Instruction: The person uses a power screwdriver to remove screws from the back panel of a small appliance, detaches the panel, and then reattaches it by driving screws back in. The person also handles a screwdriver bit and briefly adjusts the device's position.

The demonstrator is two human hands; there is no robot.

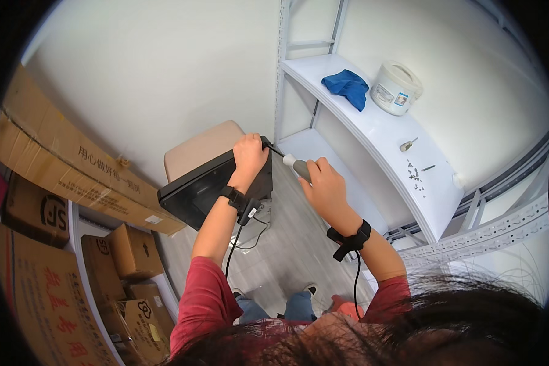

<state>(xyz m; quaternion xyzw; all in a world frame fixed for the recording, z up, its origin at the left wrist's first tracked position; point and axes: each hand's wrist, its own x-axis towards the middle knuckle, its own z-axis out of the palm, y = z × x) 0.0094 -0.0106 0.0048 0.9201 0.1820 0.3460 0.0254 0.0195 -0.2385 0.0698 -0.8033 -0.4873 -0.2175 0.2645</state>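
My left hand (250,155) is closed over the upper right corner of a black rectangular panel (204,195) with a dark, glossy face. The panel is tilted against a beige block with rounded corners (201,146); I cannot make out what the two are. My right hand (323,186) is wrapped round the grey and white handle of a screwdriver (294,163). Its dark shaft points up and left to the panel's corner, close to my left fingers. Whether the tip sits in a screw is hidden.
On the white shelf (372,131) at right lie a blue cloth (348,86), a white lidded pot (398,88), a short metal bit (407,144) and several scattered small dark screws (415,174). Cardboard boxes (73,158) fill the left side. Below is a grey floor (256,262).
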